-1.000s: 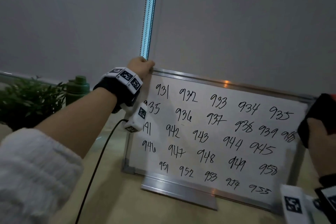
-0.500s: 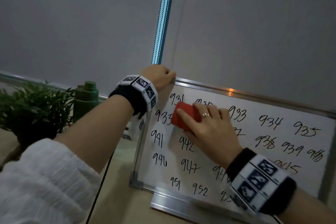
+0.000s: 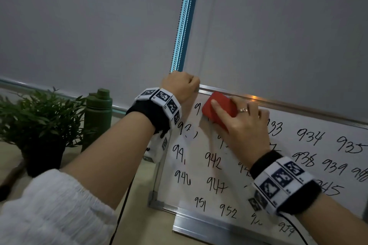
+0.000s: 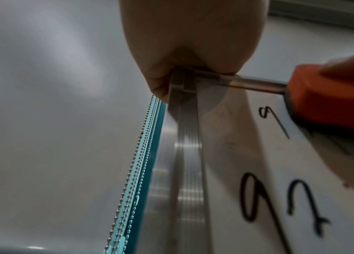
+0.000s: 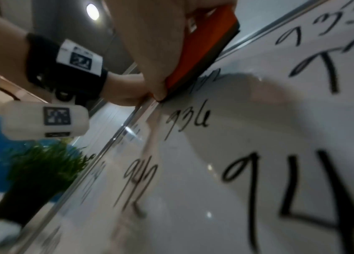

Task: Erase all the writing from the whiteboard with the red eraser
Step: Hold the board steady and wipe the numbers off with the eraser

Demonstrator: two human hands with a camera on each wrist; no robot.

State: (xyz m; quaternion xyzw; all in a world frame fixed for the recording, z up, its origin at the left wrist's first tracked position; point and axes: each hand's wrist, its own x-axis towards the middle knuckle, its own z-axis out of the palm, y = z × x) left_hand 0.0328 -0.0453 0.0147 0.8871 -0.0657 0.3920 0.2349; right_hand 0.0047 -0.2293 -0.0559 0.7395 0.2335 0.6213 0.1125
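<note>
With my left hand [image 3: 182, 85] clamped on the top-left corner of the whiteboard [image 3: 249, 195], my right hand [image 3: 242, 125] holds the red eraser [image 3: 218, 110] against the top-left numbers, partly wiped, with most rows left.

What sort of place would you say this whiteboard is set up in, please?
Probably an office or study room: the whiteboard leans against drawn roller blinds with a bead chain, beside a potted plant and green bottle.
</note>
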